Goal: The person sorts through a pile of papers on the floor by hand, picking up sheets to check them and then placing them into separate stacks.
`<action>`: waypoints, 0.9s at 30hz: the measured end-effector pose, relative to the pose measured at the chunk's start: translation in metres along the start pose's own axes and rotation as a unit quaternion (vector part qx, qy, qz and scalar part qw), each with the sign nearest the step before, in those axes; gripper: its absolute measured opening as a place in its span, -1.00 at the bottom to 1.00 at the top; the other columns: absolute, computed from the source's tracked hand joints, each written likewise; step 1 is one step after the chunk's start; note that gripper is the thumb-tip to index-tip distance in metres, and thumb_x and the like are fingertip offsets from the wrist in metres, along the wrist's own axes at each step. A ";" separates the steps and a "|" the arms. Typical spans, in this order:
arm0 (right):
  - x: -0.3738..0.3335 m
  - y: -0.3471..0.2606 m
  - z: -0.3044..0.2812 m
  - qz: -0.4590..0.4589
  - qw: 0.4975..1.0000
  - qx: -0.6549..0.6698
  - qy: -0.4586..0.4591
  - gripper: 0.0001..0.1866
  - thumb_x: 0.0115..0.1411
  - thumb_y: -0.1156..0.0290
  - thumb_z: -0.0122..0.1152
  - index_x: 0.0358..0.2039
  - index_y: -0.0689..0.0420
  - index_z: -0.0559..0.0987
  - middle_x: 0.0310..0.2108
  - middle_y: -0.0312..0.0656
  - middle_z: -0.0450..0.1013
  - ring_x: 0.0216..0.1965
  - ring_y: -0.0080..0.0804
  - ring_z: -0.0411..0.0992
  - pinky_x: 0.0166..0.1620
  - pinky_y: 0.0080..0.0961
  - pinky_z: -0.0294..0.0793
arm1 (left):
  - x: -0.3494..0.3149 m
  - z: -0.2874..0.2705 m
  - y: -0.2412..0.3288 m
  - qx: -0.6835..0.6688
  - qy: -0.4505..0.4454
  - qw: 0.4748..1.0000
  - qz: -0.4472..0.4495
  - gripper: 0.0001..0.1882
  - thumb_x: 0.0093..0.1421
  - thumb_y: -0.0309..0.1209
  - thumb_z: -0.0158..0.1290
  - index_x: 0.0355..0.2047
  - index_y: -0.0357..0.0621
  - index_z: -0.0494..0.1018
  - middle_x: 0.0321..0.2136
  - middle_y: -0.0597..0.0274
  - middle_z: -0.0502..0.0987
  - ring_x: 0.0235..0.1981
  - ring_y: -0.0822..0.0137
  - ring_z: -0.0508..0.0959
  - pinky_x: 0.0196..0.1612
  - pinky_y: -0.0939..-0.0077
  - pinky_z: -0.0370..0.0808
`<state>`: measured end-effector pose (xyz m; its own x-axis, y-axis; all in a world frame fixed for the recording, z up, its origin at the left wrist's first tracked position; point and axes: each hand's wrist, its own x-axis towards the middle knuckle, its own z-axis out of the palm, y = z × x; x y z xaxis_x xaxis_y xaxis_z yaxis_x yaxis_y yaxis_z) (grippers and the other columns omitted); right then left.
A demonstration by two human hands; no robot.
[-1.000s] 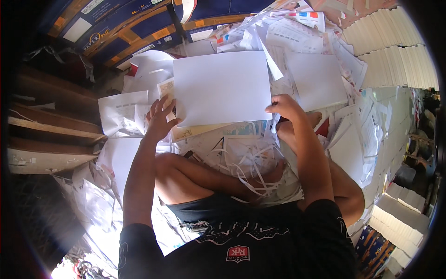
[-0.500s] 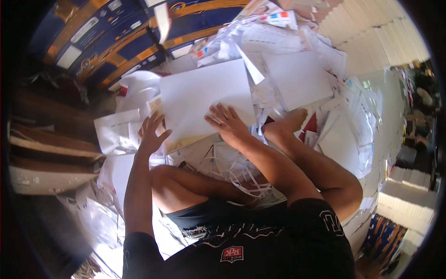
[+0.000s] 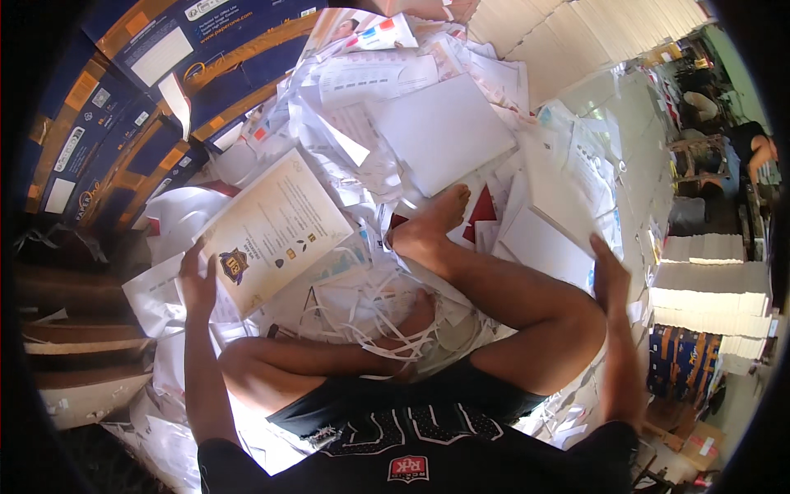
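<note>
A cream sheet (image 3: 284,235) with printed text and a dark crest lies on a stack in front of me, turned at a slant. My left hand (image 3: 197,280) holds its lower left edge, thumb on the near side; some fingers are hidden. Far to the right, my right hand (image 3: 611,280) grips the lower corner of a white sheet (image 3: 559,198). That sheet is over a pile of white paper (image 3: 547,251); the hand is slightly blurred. My bare foot (image 3: 432,222) rests between the two stacks.
Another white stack (image 3: 444,132) lies ahead among loose papers. Curled white strips (image 3: 387,321) lie between my legs. Dark blue cartons (image 3: 206,62) stand at the far left, brown boards (image 3: 99,395) at the left. Tall paper stacks (image 3: 708,284) stand at the right, with a person (image 3: 761,156) beyond.
The large white sheet has left the stack in front, uncovering the cream sheet. My right hand has swung far right with a white sheet. The view has turned right.
</note>
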<state>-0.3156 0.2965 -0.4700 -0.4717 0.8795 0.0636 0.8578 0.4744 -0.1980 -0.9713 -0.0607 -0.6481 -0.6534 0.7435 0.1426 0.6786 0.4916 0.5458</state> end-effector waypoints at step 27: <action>0.233 -0.075 0.302 0.461 0.824 0.310 -0.110 -0.37 -0.02 -0.08 0.40 -0.23 0.30 0.62 -0.28 0.06 0.57 -0.40 -0.16 0.57 -0.22 -0.20 0.54 | -0.041 -0.083 -0.005 0.022 -0.007 0.995 -0.096 -0.73 0.23 -0.51 0.02 -0.06 -0.31 0.45 -0.12 -0.02 0.52 -0.09 0.03 0.52 0.03 0.22 0.41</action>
<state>-0.5514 0.4540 -0.7359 0.2374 0.7942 -0.5594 0.6352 -0.5626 -0.5292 -0.9755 -0.1311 -0.5883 -0.7682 0.6396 0.0273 0.5558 0.6451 0.5244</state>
